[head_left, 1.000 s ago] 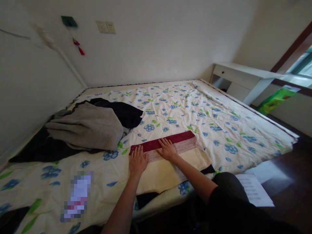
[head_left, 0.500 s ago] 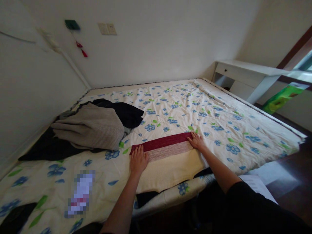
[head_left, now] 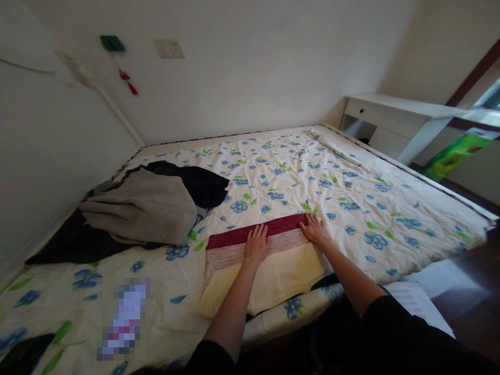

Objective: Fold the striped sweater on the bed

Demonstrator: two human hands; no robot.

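Folded cream sweater [head_left: 273,276] with red band spread on floral quilt [head_left: 351,198], left hand [head_left: 257,244] laid flat, fingers spread, on band, nothing gripped, right hand [head_left: 315,229] pressed open at sweater's 1 o'clock corner, grey knit pile [head_left: 144,208] at 10 o'clock.

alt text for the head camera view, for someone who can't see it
Both hands, left hand and right hand, press flat on a folded cream-and-maroon sweater at the edge of a floral bed. A grey sweater pile lies to the left.
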